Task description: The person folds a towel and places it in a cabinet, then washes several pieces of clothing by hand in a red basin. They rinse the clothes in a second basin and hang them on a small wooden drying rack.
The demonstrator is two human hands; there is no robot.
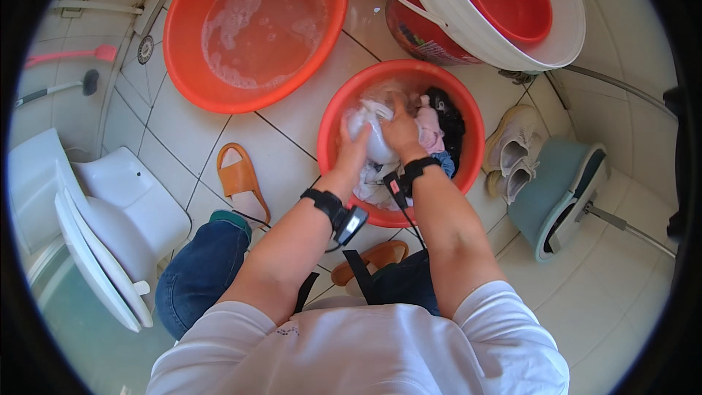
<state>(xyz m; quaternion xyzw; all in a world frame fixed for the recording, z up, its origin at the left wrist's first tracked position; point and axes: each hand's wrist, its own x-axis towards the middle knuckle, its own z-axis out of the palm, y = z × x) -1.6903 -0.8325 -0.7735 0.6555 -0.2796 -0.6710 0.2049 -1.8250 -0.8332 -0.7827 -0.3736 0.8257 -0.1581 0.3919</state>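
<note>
Both hands are inside a red plastic basin [475, 137] on the tiled floor. My left hand [354, 142] grips the left side of a wet white cloth [378, 140], which bulges up between the hands. On its right side, my right hand [400, 120] grips the same cloth, with the fingertips blurred near the water. A pink garment [430, 126], a black garment [452, 126] and a bit of blue denim [445, 162] lie to the right in the basin. More pale wet cloth [378, 189] lies below my hands.
A larger orange basin [184, 55] of sudsy water stands at the upper left. A white bucket [567, 22] holding a red scoop [510, 0] is at the upper right. Sneakers [513, 148] and a grey-green dustpan [554, 192] stand right; a white toilet [120, 219] is left.
</note>
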